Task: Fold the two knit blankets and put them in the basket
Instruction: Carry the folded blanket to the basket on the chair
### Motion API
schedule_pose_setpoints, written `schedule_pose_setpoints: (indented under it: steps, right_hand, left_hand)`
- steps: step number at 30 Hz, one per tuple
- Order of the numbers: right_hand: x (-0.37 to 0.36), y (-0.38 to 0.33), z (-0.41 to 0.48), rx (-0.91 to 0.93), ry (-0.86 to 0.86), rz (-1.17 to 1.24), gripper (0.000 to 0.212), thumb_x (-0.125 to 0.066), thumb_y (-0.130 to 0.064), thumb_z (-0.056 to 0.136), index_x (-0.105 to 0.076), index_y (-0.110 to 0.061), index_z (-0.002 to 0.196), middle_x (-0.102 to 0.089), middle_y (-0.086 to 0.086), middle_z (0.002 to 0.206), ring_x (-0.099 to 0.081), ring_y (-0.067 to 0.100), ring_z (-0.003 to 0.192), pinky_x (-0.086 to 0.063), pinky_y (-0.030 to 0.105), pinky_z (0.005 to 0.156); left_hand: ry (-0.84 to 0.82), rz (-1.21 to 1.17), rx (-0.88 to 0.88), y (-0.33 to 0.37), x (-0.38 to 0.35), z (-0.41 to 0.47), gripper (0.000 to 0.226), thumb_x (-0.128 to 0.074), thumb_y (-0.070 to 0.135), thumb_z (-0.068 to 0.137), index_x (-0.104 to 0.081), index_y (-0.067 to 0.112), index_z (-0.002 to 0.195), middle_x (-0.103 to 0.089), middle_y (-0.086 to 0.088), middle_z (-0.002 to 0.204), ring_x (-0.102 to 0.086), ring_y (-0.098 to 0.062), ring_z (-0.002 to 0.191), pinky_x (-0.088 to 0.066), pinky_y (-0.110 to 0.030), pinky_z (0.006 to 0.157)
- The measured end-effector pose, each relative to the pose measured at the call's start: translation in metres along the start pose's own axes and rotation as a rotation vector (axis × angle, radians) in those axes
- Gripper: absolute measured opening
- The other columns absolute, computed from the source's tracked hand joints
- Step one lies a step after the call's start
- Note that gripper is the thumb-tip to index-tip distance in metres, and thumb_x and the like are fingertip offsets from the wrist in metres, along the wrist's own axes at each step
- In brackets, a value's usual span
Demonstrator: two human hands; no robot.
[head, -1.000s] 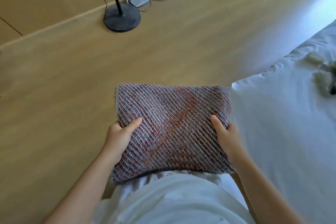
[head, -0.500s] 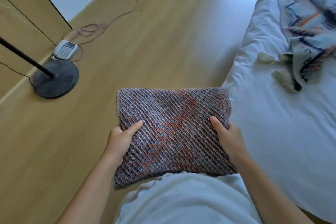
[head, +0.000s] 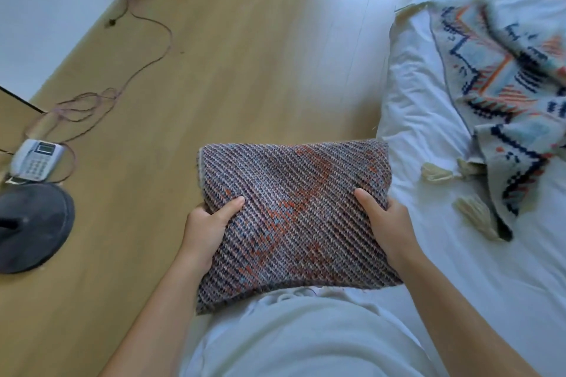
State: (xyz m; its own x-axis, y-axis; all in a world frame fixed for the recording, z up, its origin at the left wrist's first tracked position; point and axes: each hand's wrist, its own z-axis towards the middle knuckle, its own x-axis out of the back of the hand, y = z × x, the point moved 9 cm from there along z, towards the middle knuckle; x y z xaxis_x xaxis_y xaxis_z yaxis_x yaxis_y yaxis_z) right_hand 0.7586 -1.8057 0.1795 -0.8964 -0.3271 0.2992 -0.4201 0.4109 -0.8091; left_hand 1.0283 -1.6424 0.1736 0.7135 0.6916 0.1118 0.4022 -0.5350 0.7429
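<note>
A folded knit blanket in grey, blue and rust diagonal stripes is held flat in front of my body, above the floor by the bed's edge. My left hand grips its left side, thumb on top. My right hand grips its right side the same way. A second knit blanket, pale with navy and orange patterns and cream tassels, lies unfolded and rumpled on the white bed at the right. No basket is in view.
Wooden floor spreads ahead and to the left. A black round lamp base sits at the far left, a white desk phone beside it, with a tangled cord trailing along the wall.
My view has swung to the right: the lamp base slid to the left edge and the patterned blanket on the bed came into sight. Both hands keep the same grip on the folded blanket.
</note>
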Motion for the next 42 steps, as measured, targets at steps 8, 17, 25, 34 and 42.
schedule_pose_setpoints:
  steps: [8,17,25,34,42]
  right_hand:
    - [-0.016,-0.106,0.131,-0.064,0.184,0.098,0.028,-0.063,-0.044,0.083,-0.065,-0.02,0.097,-0.071,0.001,0.095,-0.066,0.021,0.091,-0.053,0.043,0.087]
    - [0.002,-0.177,0.276,-0.148,0.344,0.197,0.033,-0.063,-0.046,0.082,-0.064,-0.015,0.095,-0.07,0.004,0.094,-0.065,0.022,0.088,-0.053,0.04,0.084]
    - [0.051,-0.297,0.472,-0.095,0.297,0.191,0.036,-0.062,-0.048,0.083,-0.064,-0.015,0.098,-0.07,0.002,0.096,-0.065,0.02,0.088,-0.052,0.041,0.085]
    - [0.081,-0.42,0.668,-0.058,0.262,0.171,0.024,-0.061,-0.045,0.085,-0.062,-0.022,0.093,-0.068,-0.003,0.095,-0.064,0.018,0.089,-0.052,0.038,0.082]
    - [0.103,-0.511,0.844,-0.112,0.367,0.223,0.036,-0.063,-0.049,0.081,-0.064,-0.019,0.101,-0.07,-0.003,0.097,-0.065,0.019,0.091,-0.052,0.044,0.089]
  left_hand:
    - [-0.18,0.154,-0.051,0.18,-0.067,0.158,0.02,-0.067,0.037,0.082,-0.06,0.019,0.081,-0.068,-0.001,0.084,-0.066,-0.02,0.077,-0.049,-0.027,0.065]
    - [-0.356,0.246,-0.003,0.304,-0.184,0.29,0.021,-0.069,0.036,0.081,-0.061,0.02,0.09,-0.071,-0.006,0.096,-0.068,-0.027,0.086,-0.054,-0.037,0.077]
    - [-0.308,0.213,-0.059,0.447,-0.311,0.406,0.027,-0.07,0.033,0.08,-0.062,0.015,0.099,-0.071,-0.006,0.098,-0.068,-0.027,0.089,-0.053,-0.041,0.084]
    - [-0.269,0.136,-0.064,0.583,-0.419,0.537,0.017,-0.068,0.028,0.083,-0.06,0.017,0.093,-0.069,-0.002,0.094,-0.067,-0.021,0.085,-0.051,-0.031,0.073]
    - [-0.381,0.258,-0.045,0.723,-0.546,0.681,0.02,-0.068,0.031,0.082,-0.063,0.015,0.092,-0.071,-0.009,0.097,-0.068,-0.029,0.086,-0.053,-0.038,0.08]
